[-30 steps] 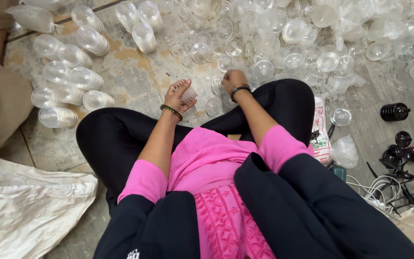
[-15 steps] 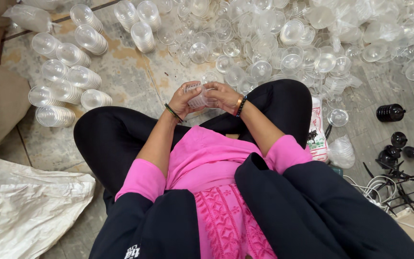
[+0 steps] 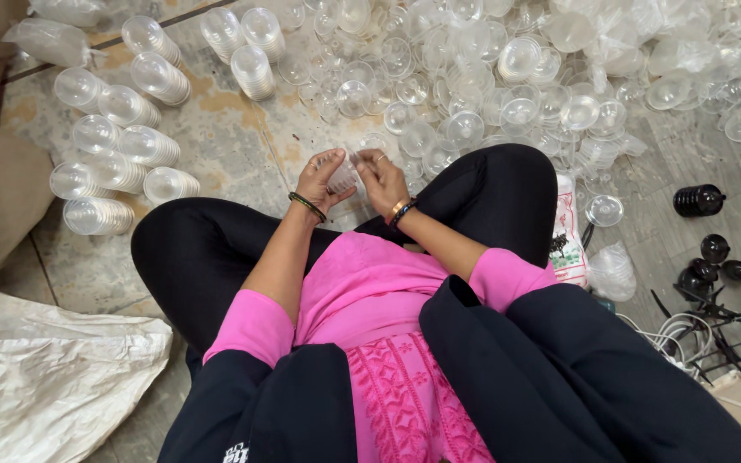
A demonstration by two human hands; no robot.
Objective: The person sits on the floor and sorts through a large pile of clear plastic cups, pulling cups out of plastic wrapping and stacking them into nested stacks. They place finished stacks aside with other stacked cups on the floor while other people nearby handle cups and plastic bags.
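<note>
Left hand [image 3: 319, 178] and right hand [image 3: 381, 178] at frame centre, both closed on a clear cup [image 3: 345, 176]. Loose cups [image 3: 473, 94] heaped upper right; stacks [image 3: 122, 146] lying upper left on the floor [image 3: 233, 154].

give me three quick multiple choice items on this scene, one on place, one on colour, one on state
1. Where do the stacked rolls of clear cups lie?
A. to the person's left on the floor
B. on the lap
C. beside the white cables

2. What colour are the short sleeves?
A. green
B. pink
C. white

3. What are the left hand and right hand doing?
A. resting apart on the knees
B. meeting on a small clear piece
C. lifting the dark bottle

Key: 1 A, the stacks sit at left; 2 B, both sleeves are pink; 3 B, both hands' fingers close around it.
</note>
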